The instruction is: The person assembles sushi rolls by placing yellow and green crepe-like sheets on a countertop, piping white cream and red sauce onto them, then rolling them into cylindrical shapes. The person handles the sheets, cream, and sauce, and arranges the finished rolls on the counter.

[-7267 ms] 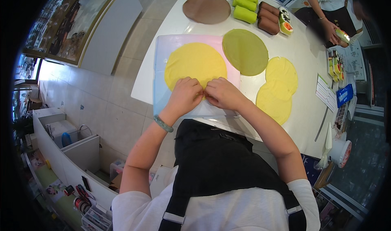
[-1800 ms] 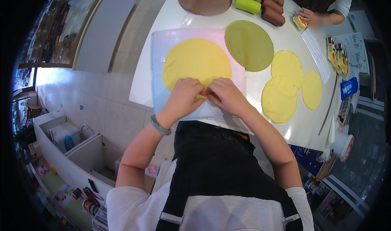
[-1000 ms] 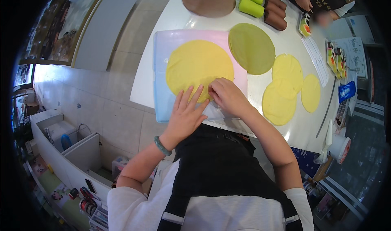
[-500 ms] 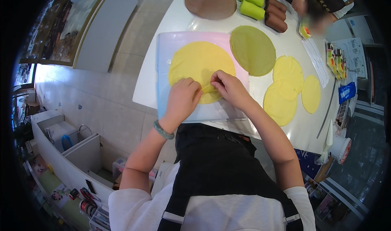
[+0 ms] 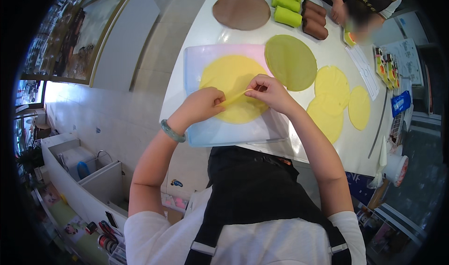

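A thin round yellow crepe (image 5: pixel 234 71) lies on a translucent pink-and-blue mat (image 5: pixel 215 134) in front of me. A narrow band of yellow is raised and stretched between my hands. My left hand (image 5: pixel 202 104), with a green bangle at the wrist, pinches its left end. My right hand (image 5: pixel 271 95) pinches the right end between thumb and forefinger. More yellow lies flat below the raised band; whether it is the same crepe or another under it I cannot tell.
Right of the mat lie a green crepe (image 5: pixel 291 63) and several yellow crepes (image 5: pixel 331 89). A brown crepe (image 5: pixel 241 10), green rolls (image 5: pixel 287 16) and brown rolls (image 5: pixel 315 29) are farther back. Another person's hand (image 5: pixel 339 12) shows at the far right, near small packed cakes (image 5: pixel 384 68).
My hands have moved apart and lifted slightly, the left one shifting leftward. The yellow band between them is now longer and pulled taut above the mat. The view has shifted a little.
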Demonstrator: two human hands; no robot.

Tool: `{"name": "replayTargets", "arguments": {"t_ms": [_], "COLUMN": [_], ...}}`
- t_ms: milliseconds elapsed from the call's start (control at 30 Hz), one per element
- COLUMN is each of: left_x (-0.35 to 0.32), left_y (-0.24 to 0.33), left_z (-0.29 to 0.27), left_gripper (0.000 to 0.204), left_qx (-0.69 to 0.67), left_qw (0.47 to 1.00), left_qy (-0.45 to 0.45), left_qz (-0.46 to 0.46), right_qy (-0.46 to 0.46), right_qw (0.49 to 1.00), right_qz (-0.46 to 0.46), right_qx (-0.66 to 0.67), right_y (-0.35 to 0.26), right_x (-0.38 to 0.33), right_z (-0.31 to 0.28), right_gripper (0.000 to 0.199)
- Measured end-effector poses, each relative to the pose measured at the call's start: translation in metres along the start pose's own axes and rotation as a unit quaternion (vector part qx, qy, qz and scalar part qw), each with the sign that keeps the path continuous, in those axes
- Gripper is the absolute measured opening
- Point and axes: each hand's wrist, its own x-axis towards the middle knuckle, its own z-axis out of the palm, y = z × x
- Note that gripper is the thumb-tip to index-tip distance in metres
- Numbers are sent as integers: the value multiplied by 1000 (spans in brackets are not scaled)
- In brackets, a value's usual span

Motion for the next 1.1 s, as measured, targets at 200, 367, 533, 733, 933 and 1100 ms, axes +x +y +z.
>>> {"name": "replayTargets", "arguments": {"t_ms": [200,367,533,733,933,1100], "left_x": [23,37,35,24,43,76], "left_y": [-23,-23,-33,-14,-41,-37], "left_z": [-11,-34,-30,-29,-49,-92], "left_gripper": [9,11,18,22,23,28], "left_qx": [-276,-342,-257,-69,-232,-311], "left_qw": [958,931,962,996,968,948], "left_qy": [30,-26,-47,47,34,24], "left_qz": [-67,-129,-81,-18,-94,-70], "right_qy": [23,24,5,3,32,76], "right_qw": [995,989,990,989,987,986], "right_qz": [45,95,72,68,74,50], "right_qx": [82,114,125,132,140,138], "right_y": [18,14,-5,-25,-38,-53], "right_x": [15,28,42,50,59,76], "right_z": [-10,-20,-29,-40,-49,-71], "right_gripper": [16,17,15,17,17,19]}}
